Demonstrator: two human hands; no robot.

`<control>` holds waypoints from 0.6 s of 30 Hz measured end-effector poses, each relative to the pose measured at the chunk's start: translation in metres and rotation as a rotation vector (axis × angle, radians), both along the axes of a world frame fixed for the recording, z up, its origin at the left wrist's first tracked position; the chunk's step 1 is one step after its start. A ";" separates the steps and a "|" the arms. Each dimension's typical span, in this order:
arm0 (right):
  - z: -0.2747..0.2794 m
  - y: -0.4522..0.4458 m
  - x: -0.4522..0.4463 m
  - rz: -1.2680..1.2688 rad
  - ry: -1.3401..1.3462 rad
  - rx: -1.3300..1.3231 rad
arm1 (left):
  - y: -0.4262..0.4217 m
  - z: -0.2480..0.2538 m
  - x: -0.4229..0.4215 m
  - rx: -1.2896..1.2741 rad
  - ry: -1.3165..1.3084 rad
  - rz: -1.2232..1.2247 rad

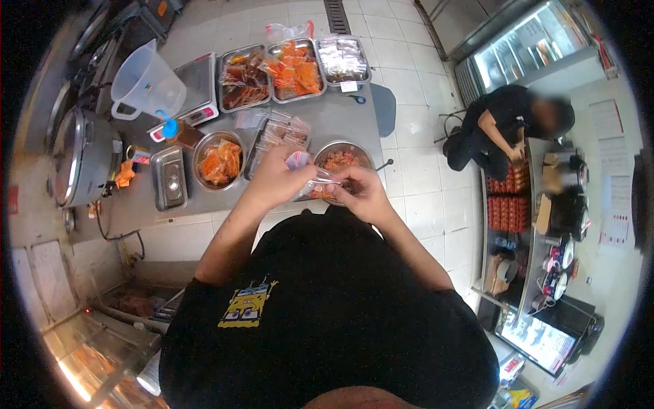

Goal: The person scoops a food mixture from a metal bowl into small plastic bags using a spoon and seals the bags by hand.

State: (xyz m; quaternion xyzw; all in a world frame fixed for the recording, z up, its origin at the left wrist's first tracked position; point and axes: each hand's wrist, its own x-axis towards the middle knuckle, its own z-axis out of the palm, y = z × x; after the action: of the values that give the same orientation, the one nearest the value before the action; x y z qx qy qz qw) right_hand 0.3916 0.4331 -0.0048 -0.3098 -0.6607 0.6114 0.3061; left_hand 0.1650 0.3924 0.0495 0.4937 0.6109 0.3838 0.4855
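A small clear zip bag (317, 178) is stretched between my two hands, over the near-left rim of a metal bowl (371, 165). My left hand (276, 178) grips the bag's left side, its fingers closed. With thumb and fingertips pinched together, my right hand (362, 193) holds the bag's right side. Chopped reddish food (340, 159) fills the bowl, and a dark handle (385, 164) sticks out to its right. Just beyond my left hand lies a tray of filled clear bags (289, 129). Whether the bag's seal is closed, I cannot tell.
Behind stand metal trays of orange bags (296, 68), brown bags (244, 82) and dark packets (340, 58). Leftward are a bowl of orange bags (219, 163), a lidded steel container (170, 180), a squeeze bottle (178, 133), a scale (203, 109) and a plastic jug (146, 80). A person (494, 129) crouches right.
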 end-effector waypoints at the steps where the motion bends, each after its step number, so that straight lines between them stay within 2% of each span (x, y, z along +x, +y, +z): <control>1: 0.010 0.000 -0.003 0.013 0.048 0.070 | -0.004 0.002 -0.005 0.058 -0.025 0.011; 3: 0.027 -0.002 -0.008 0.044 0.101 0.143 | -0.012 0.006 -0.010 0.123 -0.046 0.038; 5: 0.044 -0.006 -0.013 0.031 0.109 0.009 | -0.020 0.016 -0.010 0.504 -0.103 -0.007; 6: 0.055 -0.007 -0.017 0.046 0.112 0.017 | -0.027 0.021 -0.012 0.513 -0.097 0.007; 8: 0.072 -0.010 -0.025 0.139 -0.037 0.284 | -0.046 0.030 -0.015 0.330 -0.118 -0.093; 9: 0.073 -0.013 -0.030 0.155 -0.036 0.291 | -0.051 0.029 -0.022 0.359 -0.040 -0.164; 13: 0.076 -0.025 -0.044 0.184 -0.042 0.272 | -0.069 0.021 -0.028 0.510 0.018 -0.057; 15: 0.074 -0.029 -0.046 0.228 -0.036 0.268 | -0.075 0.017 -0.026 0.554 -0.009 0.108; 18: 0.068 -0.032 -0.045 0.261 -0.055 0.270 | -0.081 0.024 -0.022 0.488 -0.070 0.161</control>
State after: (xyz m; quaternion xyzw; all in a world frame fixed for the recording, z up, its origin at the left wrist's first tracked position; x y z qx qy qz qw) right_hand 0.3465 0.4010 0.0630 -0.1941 -0.7795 0.5430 0.2448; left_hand 0.1434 0.3114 0.0732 0.5325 0.5203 0.5741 0.3408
